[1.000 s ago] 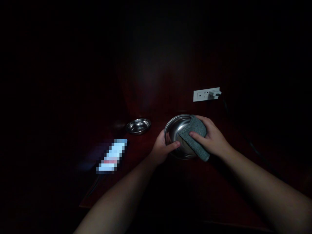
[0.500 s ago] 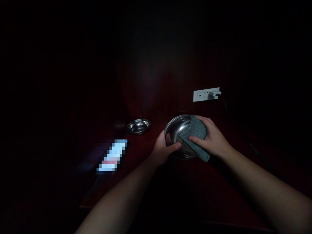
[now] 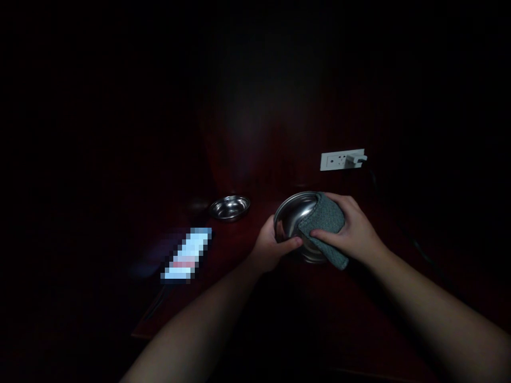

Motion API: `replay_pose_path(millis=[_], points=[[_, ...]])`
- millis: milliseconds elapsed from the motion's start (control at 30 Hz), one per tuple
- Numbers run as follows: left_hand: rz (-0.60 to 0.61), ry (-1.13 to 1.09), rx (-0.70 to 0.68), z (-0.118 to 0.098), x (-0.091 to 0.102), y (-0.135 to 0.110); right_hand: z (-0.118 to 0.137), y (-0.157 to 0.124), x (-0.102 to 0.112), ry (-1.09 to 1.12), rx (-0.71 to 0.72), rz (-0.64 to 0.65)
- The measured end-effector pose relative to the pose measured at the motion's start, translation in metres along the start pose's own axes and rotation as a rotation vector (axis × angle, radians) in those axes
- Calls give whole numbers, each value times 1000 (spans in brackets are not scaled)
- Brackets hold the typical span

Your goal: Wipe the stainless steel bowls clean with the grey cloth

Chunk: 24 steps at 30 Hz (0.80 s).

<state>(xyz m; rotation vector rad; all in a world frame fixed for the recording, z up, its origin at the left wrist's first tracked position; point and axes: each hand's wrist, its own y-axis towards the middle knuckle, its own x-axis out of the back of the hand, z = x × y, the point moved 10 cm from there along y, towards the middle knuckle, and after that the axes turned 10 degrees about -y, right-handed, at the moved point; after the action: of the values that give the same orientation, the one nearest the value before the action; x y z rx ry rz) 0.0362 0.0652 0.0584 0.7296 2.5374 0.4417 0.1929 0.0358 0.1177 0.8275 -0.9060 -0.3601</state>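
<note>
A shiny steel bowl (image 3: 294,213) is tilted toward me between both hands, just above the dark red table. My left hand (image 3: 271,247) grips its left side, the thumb over the near rim and the other fingers hidden behind. On the bowl's right side, my right hand (image 3: 353,226) holds a grey-green cloth (image 3: 327,218) folded over the rim. The right thumb presses the cloth on the inside, while the fingers lie around the outer wall, partly hidden.
A second, shallow steel bowl (image 3: 230,207) sits to the left on the table. Nearer me lies a lit phone (image 3: 187,255), its screen blurred, with a cable. A white wall socket (image 3: 342,159) with a plug stands behind at the right. The surroundings are very dark.
The whole view has shifted slightly, so the socket, bowls and hands appear a little further right and lower. The grip on the bowl and cloth looks much the same.
</note>
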Motion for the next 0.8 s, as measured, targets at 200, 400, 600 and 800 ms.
replay_pose_path(millis=[200, 400, 600, 800], points=[[-31, 1, -4, 0, 3, -1, 0, 0, 0, 17, -4, -10], [-50, -6, 8, 2, 4, 0, -2, 1, -2, 24, -13, 3], [-4, 5, -12, -2, 0, -2, 4, 1, -2, 39, 29, 36], [-1, 42, 2, -3, -2, -3, 13, 1, -4, 50, 121, 94]])
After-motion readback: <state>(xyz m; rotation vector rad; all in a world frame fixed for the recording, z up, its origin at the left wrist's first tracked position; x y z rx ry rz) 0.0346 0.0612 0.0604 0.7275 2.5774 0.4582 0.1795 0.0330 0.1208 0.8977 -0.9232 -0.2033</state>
